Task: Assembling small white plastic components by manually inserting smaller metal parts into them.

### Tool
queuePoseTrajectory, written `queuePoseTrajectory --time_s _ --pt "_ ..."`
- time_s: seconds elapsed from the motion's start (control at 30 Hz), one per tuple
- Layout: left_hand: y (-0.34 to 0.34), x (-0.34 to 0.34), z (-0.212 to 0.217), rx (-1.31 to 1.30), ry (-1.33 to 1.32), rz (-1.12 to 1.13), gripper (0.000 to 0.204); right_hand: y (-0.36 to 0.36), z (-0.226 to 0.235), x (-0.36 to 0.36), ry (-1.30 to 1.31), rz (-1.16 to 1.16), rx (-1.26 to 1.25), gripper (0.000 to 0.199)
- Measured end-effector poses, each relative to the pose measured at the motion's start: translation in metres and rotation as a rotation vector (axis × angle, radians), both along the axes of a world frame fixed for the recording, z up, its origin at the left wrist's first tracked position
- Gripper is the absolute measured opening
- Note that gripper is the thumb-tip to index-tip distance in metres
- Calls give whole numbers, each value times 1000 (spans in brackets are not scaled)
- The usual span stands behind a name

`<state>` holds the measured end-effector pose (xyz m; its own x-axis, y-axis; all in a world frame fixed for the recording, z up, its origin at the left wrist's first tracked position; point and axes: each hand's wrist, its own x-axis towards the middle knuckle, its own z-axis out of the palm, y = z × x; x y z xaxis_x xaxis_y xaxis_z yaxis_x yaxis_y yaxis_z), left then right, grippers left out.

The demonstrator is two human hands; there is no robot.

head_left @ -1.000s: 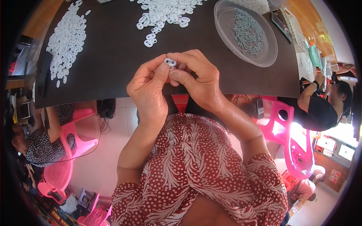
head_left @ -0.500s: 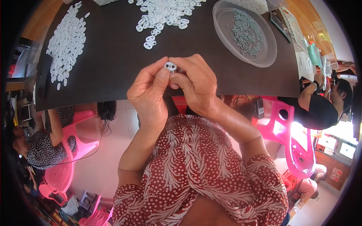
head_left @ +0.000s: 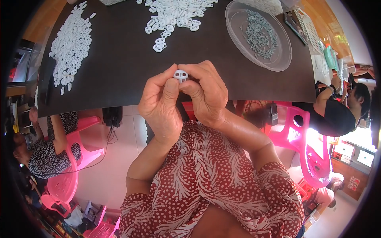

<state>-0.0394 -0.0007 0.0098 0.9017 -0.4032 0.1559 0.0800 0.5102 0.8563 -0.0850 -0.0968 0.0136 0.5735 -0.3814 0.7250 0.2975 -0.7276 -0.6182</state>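
A small white oval plastic piece with two holes, apparently a cord lock (head_left: 181, 74), is pinched between both my hands over the near part of the dark table. My left hand (head_left: 162, 109) grips its left side between thumb and forefinger. On the opposite side, the thumb and bent forefinger of my right hand (head_left: 208, 93) close on it. A second holed part shows just below, between the thumbs; its lower portion is hidden. Beyond my hands lies a heap of similar white two-hole pieces (head_left: 178, 16), a few of them trailing toward me.
Another pile of white oval pieces (head_left: 71, 47) covers the table's left side. A clear round tub (head_left: 283, 59) at right holds many small grey-green springs (head_left: 262, 35). A phone (head_left: 295, 28) lies beyond it. People sit to either side, near pink plastic chairs (head_left: 283, 123).
Both hands have come slightly toward my body with the white piece still between them. The piece has turned a little, and its two holes now face up more plainly.
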Motion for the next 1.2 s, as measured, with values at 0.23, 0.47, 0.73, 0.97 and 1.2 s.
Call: queuePoseTrajectory --time_s 0.23,0.47,0.73,0.97,1.2 --pt "-2 -3 -1 -23 -112 38 23 3 -1 0 -68 -23 -28 29" --pt "-5 -3 -5 8 -171 83 22 6 -7 8 -132 -35 -36 28" --pt "-13 -3 -3 186 -359 206 11 3 -9 11 -208 -61 -102 22" --pt "-15 1 5 181 -319 135 13 -11 2 7 -133 -24 -74 20" --pt "-7 71 13 649 -779 110 19 -104 48 14 147 -174 -132 14"
